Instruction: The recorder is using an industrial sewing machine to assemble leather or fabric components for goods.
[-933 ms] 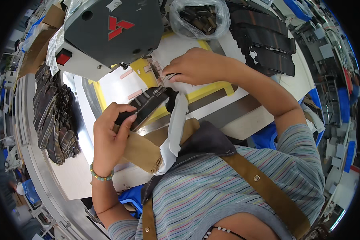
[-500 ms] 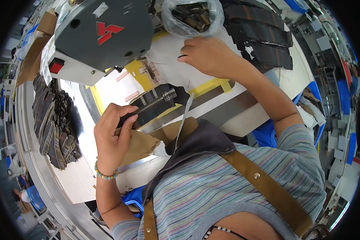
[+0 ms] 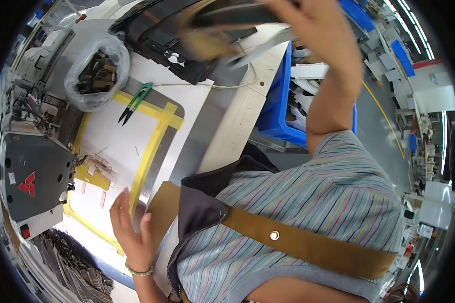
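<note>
My right hand [image 3: 321,38] is raised at the top of the head view, smeared by motion. A dark and tan piece of material [image 3: 205,35] hangs from it over the back of the table, its kind too blurred to make out. A pale strip [image 3: 263,48] trails below that piece. My left hand [image 3: 131,235] holds nothing, fingers apart, over the table's near edge. Beyond it, on the white work surface, is a yellow plate with pinkish strips [image 3: 93,174]. Green-handled thread snips [image 3: 135,103] lie at the far taped corner.
A dark grey machine head [image 3: 38,177] stands at the left. Behind it sits a clear plastic bag [image 3: 97,76] of small dark pieces. Dark fabric panels [image 3: 156,38] are stacked at the back, striped pieces [image 3: 76,265] at lower left. A blue bin [image 3: 275,113] stands right of the table.
My view has turned right. My left hand has let go of the dark zippered piece and opened. My right hand has swung up and right with a dark piece. The snips now show on the table.
</note>
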